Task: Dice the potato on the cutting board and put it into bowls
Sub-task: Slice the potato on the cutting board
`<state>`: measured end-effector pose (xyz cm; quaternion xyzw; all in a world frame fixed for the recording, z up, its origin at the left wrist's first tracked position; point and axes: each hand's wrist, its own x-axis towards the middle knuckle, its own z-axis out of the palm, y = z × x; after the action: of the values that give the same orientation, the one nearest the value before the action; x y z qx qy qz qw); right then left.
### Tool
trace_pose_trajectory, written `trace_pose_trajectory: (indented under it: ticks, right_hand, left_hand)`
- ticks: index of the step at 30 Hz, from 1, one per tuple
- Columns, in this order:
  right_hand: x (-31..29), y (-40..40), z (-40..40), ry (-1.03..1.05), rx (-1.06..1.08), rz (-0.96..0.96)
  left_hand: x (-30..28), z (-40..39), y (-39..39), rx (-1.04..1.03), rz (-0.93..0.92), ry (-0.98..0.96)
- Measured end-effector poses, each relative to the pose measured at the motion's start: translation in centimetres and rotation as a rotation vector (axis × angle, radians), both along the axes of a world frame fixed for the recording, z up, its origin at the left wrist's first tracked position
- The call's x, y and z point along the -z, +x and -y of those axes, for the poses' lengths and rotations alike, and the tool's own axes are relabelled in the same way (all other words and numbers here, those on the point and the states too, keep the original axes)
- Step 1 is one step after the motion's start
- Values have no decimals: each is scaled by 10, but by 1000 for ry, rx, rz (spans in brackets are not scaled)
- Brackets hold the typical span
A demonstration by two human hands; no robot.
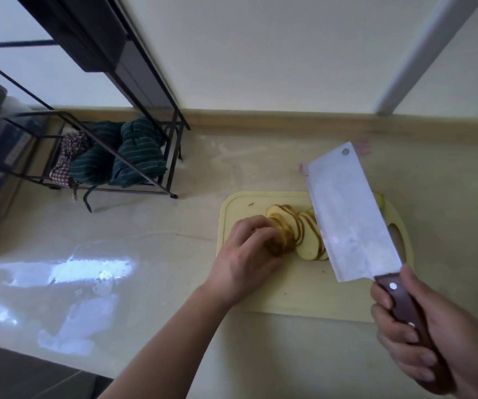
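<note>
- The pale, glossy countertop (pixel 151 272) fills most of the view and runs back to a cream wall; window light reflects off it at the left
- A black wire rack (pixel 111 156) stands on the counter at the back left, with dark green striped cloths (pixel 134 156) bundled on its lowest shelf and a checked cloth (pixel 65 162) beside them
- A pale yellow cutting board (pixel 304 289) lies on the counter right of centre, its handle slot at the right edge partly behind the knife
- The cleaver (pixel 350 214) is lifted above the board, its broad blade tilted and pointing away toward the wall, hiding the right side of the potato slices
- The right hand (pixel 422 341) is at the lower right, its fingers wrapped fully round the cleaver's dark wooden handle (pixel 404 309) in a closed grip
- The left hand (pixel 246 254) rests on the left part of the board, its fingers curled down onto the near end of the slices; whether they pinch or only press the slices cannot be told
- The potato (pixel 298 228) lies on the board as a fanned row of thin, overlapping slices with skin on their edges, between the left hand and the blade
- A greenish piece (pixel 379 200) shows at the board's far right edge, behind the blade; too little shows to say what it is
</note>
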<state>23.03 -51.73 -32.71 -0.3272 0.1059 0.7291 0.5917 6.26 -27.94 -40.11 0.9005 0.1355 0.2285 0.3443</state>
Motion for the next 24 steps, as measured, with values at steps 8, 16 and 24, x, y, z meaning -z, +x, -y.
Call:
trace_pose_trajectory:
  ticks: [8,16,24]
  right_hand:
    - [-32,-3,25,-70,0,211]
    - [-46,5,51,-197,178,263]
    - [-51,7,66,-234,248,284]
  left_hand:
    - [-12,22,55,-63,-323,232]
    - [-16,23,75,28,-451,470]
    - [-13,-11,76,64,-345,490]
